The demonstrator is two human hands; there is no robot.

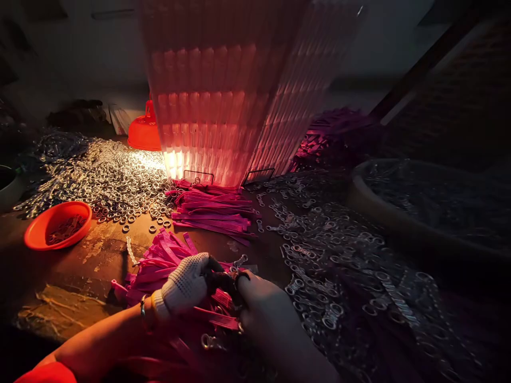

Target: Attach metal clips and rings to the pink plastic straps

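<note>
My left hand (pixel 187 282) wears a white knitted glove with dark dots, and its fingers look blackened. It meets my right hand (pixel 261 306), whose fingers are curled with something dark around one of them. Both hands are closed together over a small item that the fingers hide. A short twisted metal link piece (pixel 241 260) shows just above the fingertips; whether it is gripped I cannot tell. Pink flat straps (pixel 163 255) lie in a pile under and around the hands. A metal ring link (pixel 207 341) sits below them.
A red lamp (pixel 143 130) lights a heap of metal rings (pixel 128 191) at left. Nearby stands a red bowl (pixel 59 236) with small parts. Ribbed plastic sheets (pixel 207 106) rise behind more pink straps (pixel 215 213). Metal links (pixel 331 276) cover the right, beside a large tub (pixel 359 186).
</note>
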